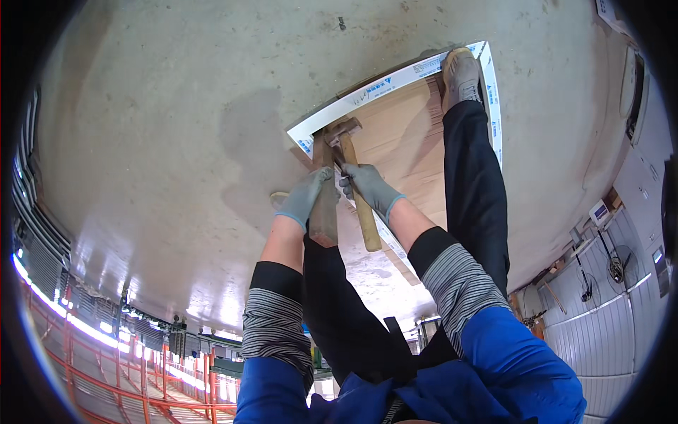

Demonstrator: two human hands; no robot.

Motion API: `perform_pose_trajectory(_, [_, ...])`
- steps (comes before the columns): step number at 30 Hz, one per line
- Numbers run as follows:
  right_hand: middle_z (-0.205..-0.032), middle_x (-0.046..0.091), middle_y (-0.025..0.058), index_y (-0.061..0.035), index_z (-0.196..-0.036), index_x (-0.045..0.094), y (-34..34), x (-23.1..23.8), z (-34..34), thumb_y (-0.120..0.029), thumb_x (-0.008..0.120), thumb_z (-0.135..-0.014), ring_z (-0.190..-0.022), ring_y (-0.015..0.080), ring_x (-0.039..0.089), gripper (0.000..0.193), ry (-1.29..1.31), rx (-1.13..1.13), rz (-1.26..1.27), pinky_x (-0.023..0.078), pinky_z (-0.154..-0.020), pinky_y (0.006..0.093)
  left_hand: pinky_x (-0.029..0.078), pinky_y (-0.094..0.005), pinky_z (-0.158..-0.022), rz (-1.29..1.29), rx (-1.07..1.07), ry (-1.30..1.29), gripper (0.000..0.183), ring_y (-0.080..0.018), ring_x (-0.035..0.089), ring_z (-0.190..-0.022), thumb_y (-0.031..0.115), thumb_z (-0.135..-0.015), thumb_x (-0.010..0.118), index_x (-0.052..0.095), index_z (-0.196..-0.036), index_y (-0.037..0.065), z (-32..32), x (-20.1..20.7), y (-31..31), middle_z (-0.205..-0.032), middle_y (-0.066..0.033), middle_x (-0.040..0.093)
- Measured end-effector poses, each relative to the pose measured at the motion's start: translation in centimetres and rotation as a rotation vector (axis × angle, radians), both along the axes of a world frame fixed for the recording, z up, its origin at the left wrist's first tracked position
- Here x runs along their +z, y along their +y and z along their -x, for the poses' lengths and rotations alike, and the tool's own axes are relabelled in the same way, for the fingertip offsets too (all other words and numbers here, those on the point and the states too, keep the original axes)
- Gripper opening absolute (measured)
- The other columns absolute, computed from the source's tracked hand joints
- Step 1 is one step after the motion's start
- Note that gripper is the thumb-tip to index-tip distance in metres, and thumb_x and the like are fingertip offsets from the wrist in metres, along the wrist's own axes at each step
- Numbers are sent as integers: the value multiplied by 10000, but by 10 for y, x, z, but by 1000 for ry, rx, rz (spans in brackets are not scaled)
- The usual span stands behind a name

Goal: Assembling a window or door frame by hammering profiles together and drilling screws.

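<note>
My left hand (308, 193), in a grey glove, is closed round a wooden block (325, 212) that stands lengthwise with its far end at the corner of a white frame (395, 83). In my right hand (370, 185), also gloved, is a hammer (367, 225), gripped partway along its wooden handle. The hammer's metal head (344, 131) lies close beside the block's far end; whether they touch I cannot tell. White film with blue print covers the frame, which rests on a brown cardboard sheet (402, 116).
My shoe (462, 76) stands inside the frame's far right corner, and the other foot is mostly hidden behind the block and my left arm. Grey concrete floor (176, 134) surrounds the frame. Orange racking (145, 381) runs along the lower left, and a pale panelled wall (593, 332) along the right.
</note>
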State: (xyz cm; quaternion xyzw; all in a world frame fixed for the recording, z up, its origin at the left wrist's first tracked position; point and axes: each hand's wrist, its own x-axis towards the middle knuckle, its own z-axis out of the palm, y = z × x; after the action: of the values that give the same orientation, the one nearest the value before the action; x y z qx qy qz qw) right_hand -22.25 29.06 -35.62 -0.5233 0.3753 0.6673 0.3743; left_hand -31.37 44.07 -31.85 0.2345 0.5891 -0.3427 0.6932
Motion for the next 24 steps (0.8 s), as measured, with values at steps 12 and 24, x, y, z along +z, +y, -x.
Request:
perform_pose_trajectory(12, [-680,564,21,-80,-977,586,-7,106,-183,-322,582,-1012,-521,153,548,245,-1000,-288,243,480,-485,324,587,-403,-656,4,27,68,482,-284,693,-723,368,-953,626,559,-1232,-20,24,-2,8,-903,-170,677])
perform_pose_trajectory(24, [-654,545,38,-62,-876,579,0,15,8,-267,622,-923,-508,165,524,214,-52,-51,89,450,-476,323,561,-482,-568,34,144,66,395,-314,659,-694,385,-953,629,549,-1146,49,63,-25,-3,-878,-174,654])
